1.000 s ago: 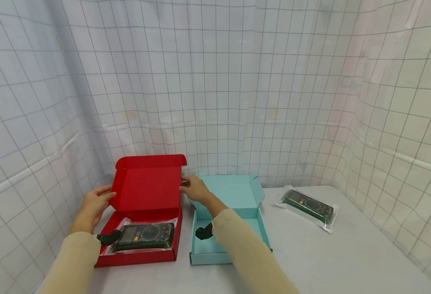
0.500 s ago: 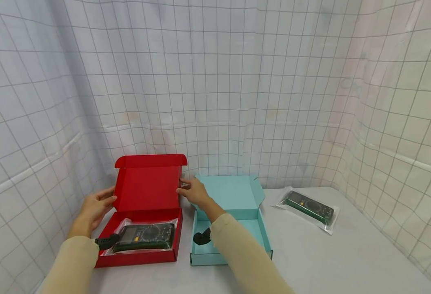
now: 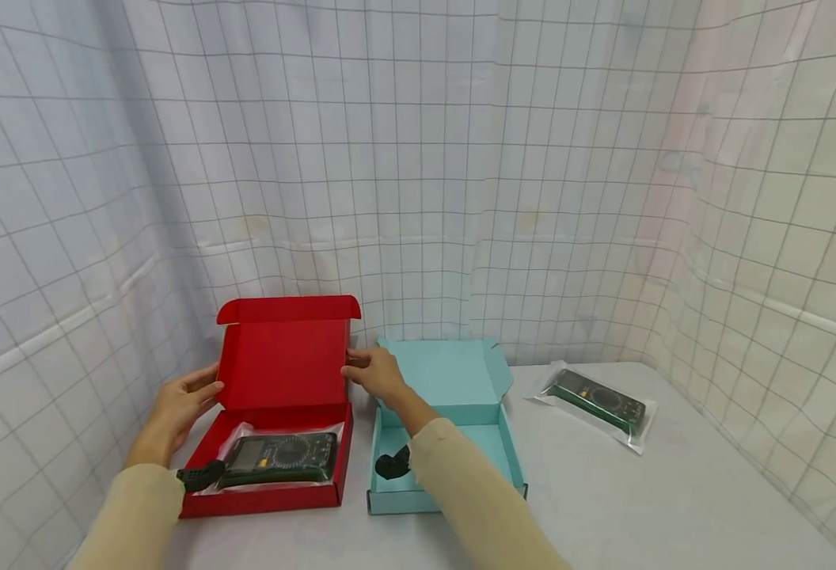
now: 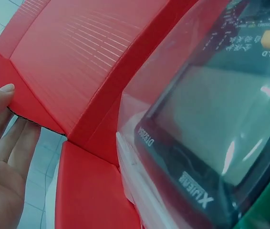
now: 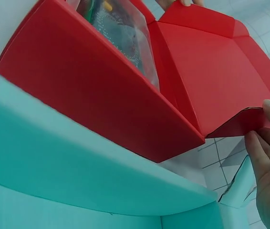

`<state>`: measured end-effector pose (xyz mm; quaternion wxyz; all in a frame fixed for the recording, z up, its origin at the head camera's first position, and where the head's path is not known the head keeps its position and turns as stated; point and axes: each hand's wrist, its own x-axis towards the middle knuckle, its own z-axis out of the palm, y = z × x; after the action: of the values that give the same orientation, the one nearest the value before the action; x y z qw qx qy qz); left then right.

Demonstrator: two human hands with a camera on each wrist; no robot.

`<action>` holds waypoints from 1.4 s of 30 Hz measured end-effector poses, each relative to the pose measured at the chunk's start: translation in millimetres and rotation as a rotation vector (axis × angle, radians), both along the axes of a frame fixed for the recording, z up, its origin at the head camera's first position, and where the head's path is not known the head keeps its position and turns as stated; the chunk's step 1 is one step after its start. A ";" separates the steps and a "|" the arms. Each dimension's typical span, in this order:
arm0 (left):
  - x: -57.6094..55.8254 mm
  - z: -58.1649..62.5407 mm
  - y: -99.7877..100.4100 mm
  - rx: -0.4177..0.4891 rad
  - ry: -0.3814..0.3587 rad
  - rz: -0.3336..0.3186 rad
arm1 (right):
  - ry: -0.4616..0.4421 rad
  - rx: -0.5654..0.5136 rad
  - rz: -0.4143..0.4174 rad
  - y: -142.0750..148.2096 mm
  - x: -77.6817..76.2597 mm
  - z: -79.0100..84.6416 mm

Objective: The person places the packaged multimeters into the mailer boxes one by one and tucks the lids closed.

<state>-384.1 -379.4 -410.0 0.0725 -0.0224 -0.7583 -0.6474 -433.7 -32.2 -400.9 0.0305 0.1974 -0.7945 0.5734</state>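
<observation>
A red cardboard box [image 3: 264,500] stands on the left with its lid [image 3: 286,360] raised and leaning back. Inside it lies a dark multimeter [image 3: 283,453] with green edges, sealed in a clear plastic bag. My left hand [image 3: 178,405] pinches the lid's left side flap [image 4: 23,90], thumb on the inner face and fingers behind. On the other side, my right hand [image 3: 378,374] pinches the right side flap [image 5: 242,121] between thumb and fingers. Both flaps are folded inward from the lid's panel.
Beside the red box stands a light blue box [image 3: 418,503], lid up, under my right forearm. Another bagged multimeter [image 3: 598,400] lies on the white table [image 3: 625,499] to the right. White grid-patterned curtains [image 3: 432,174] hang behind and at both sides.
My right hand has slid slightly left and down along the flap, its thumb now over the flap's edge. The red lid and left hand have shifted only slightly.
</observation>
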 end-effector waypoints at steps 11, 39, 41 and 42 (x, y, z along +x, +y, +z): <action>17.3 -11.2 -11.0 0.215 0.070 -0.057 | -0.070 -0.111 0.063 -1.9 4.6 -4.0; 29.9 -9.8 -7.1 -0.076 0.108 0.001 | 0.096 0.075 0.005 5.4 21.5 -0.4; 32.5 -10.3 -7.0 -0.133 0.110 0.014 | 0.119 0.092 0.011 4.7 22.8 -1.1; 33.8 -10.6 -7.0 -0.156 0.109 0.020 | 0.129 0.100 0.016 4.3 23.5 -1.5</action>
<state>-350.4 -386.3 -420.6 0.1182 -0.0556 -0.8015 -0.5836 -410.2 -27.9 -402.4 0.0673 0.2415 -0.8169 0.5194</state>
